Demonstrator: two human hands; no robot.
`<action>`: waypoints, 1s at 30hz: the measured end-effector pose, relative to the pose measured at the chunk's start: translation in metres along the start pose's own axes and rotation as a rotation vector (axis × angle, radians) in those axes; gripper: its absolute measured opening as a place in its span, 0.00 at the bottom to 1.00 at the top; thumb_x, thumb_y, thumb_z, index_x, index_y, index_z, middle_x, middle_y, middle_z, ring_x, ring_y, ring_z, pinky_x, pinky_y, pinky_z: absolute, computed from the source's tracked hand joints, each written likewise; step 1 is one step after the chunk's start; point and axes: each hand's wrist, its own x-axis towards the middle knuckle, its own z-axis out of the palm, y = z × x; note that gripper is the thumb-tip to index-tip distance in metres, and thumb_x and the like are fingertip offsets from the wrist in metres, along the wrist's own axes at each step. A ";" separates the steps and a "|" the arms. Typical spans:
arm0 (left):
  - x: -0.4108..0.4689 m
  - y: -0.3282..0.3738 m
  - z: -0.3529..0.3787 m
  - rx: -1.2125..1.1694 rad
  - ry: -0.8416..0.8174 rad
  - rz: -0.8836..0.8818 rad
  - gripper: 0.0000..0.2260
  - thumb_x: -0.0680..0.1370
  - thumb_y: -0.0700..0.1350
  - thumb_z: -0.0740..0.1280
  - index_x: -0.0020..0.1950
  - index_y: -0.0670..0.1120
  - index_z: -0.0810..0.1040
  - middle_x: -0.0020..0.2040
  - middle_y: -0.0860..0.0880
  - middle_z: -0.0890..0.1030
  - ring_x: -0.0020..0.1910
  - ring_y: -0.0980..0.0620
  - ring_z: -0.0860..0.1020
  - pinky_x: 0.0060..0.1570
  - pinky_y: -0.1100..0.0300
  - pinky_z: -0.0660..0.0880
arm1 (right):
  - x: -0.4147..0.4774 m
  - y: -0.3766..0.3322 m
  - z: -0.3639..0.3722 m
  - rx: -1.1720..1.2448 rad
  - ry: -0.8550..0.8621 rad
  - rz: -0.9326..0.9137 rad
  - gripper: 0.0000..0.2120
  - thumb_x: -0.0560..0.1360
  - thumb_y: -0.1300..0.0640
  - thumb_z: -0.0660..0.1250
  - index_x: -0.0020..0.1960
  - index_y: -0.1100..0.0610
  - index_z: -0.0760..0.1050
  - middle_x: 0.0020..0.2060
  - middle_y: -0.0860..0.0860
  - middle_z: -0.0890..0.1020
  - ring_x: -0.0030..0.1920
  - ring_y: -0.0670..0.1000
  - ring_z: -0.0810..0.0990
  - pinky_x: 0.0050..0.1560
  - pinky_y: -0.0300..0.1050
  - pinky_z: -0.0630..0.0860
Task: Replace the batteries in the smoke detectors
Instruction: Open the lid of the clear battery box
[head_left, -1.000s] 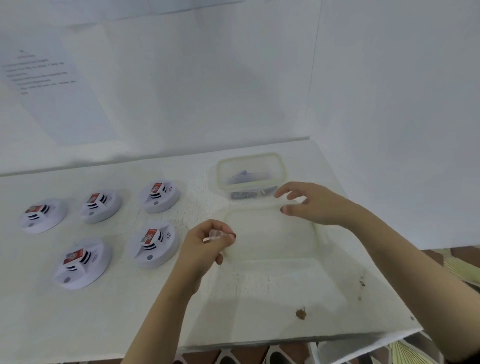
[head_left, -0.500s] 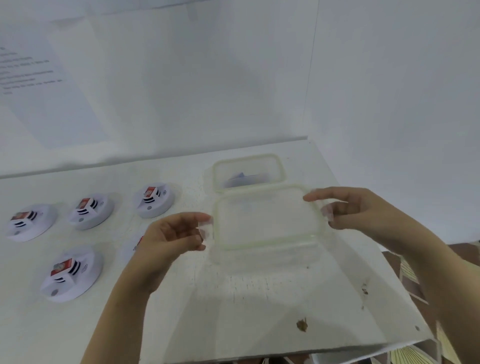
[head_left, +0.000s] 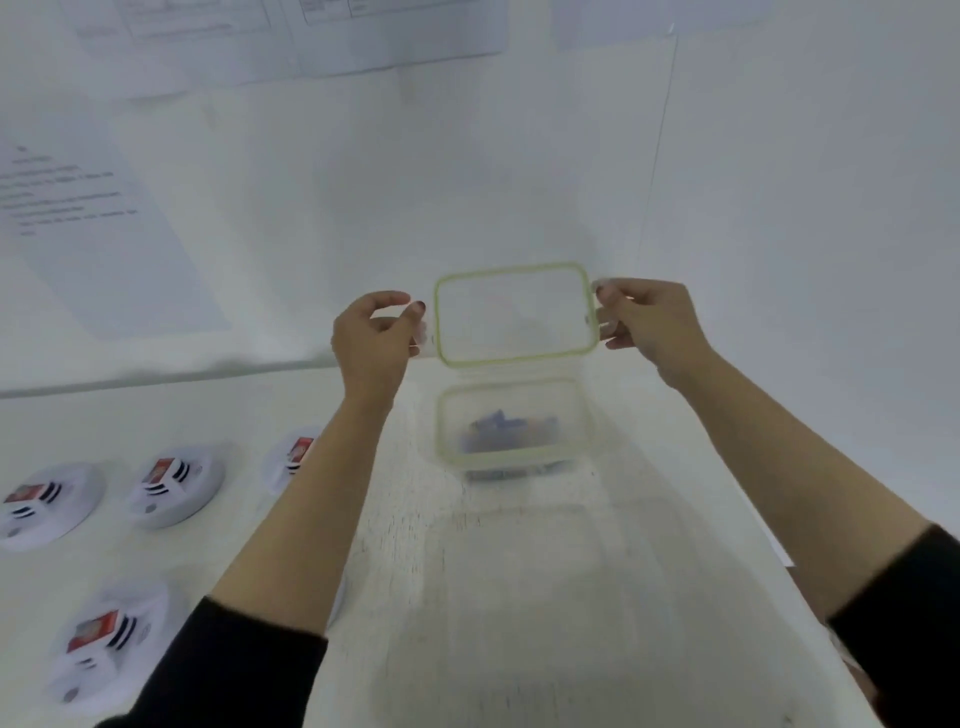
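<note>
Flat, bright, bluish-white light washes out the walls (head_left: 363, 208) and the surface (head_left: 519, 597); shadows below the left hand (head_left: 371, 338) and right hand (head_left: 649, 325) are faint. The clear lid (head_left: 514, 314) between them nearly vanishes against the walls. Motion blur softens everything, worst on the smoke detectors (head_left: 174, 486) to their left. Edges bow.

Left hand (head_left: 371, 338) and right hand (head_left: 647, 325) holding lid (head_left: 514, 314), above open container (head_left: 514, 431)

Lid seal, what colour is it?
Pale yellow-green, round the clear lid; the head view shows it.
</note>
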 end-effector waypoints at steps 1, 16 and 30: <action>0.011 -0.006 0.007 0.016 0.009 -0.021 0.04 0.75 0.40 0.71 0.49 0.42 0.81 0.29 0.49 0.81 0.28 0.57 0.79 0.32 0.62 0.78 | 0.013 0.007 0.005 -0.019 0.032 0.027 0.06 0.77 0.60 0.65 0.49 0.59 0.80 0.27 0.48 0.81 0.23 0.43 0.77 0.28 0.36 0.75; 0.047 -0.097 0.033 0.235 -0.256 -0.474 0.09 0.73 0.32 0.70 0.52 0.35 0.81 0.31 0.44 0.78 0.23 0.55 0.77 0.25 0.67 0.75 | 0.054 0.088 0.024 -0.421 -0.096 0.259 0.16 0.75 0.59 0.68 0.60 0.63 0.76 0.49 0.58 0.81 0.43 0.51 0.80 0.41 0.29 0.74; -0.043 -0.037 -0.028 0.147 -0.620 -0.537 0.24 0.76 0.38 0.70 0.68 0.53 0.67 0.52 0.44 0.82 0.48 0.49 0.82 0.38 0.60 0.80 | -0.053 0.051 0.002 -0.194 -0.318 0.258 0.20 0.73 0.53 0.70 0.64 0.42 0.73 0.45 0.56 0.85 0.48 0.53 0.83 0.51 0.46 0.80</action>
